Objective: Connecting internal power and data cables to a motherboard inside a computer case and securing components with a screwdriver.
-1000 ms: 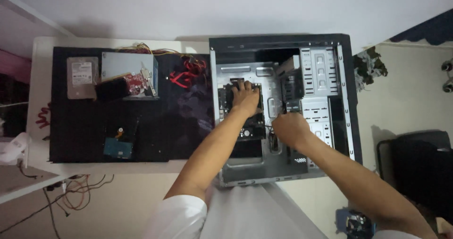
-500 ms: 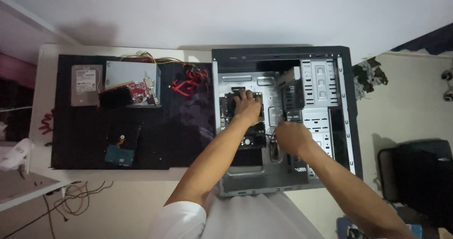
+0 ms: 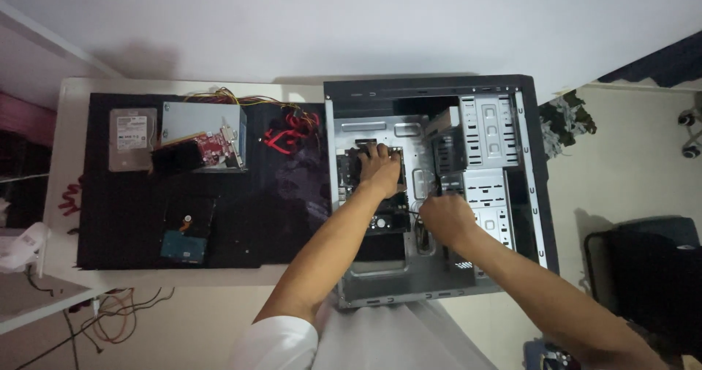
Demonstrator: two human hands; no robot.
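Where the white counter [image 3: 66, 158] begins at the left, a black mat [image 3: 124, 224] covers most of it, and a silver hard drive [image 3: 132, 139] lies flat at the mat's upper left corner. Just beside it rests a grey power supply box [image 3: 191, 120] with a red circuit card [image 3: 213, 149] leaning against its front, and yellow and red wires trail from its top edge. Below these, a second drive with a blue underside [image 3: 186, 238] sits alone on the mat. A tangle of red cables [image 3: 287, 134] lies near the open computer case [image 3: 431, 282], which rests on its side at the counter's right end. Inside the case, the left hand [image 3: 380, 167] presses down with fingers spread on the motherboard [image 3: 356, 171]. Near it, lower and to the right, the right hand [image 3: 446, 220] is curled shut beside the drive cage [image 3: 486, 132]; whether it pinches a cable or a tool cannot be told. A dark chair [image 3: 647, 267] stands on the floor at far right.
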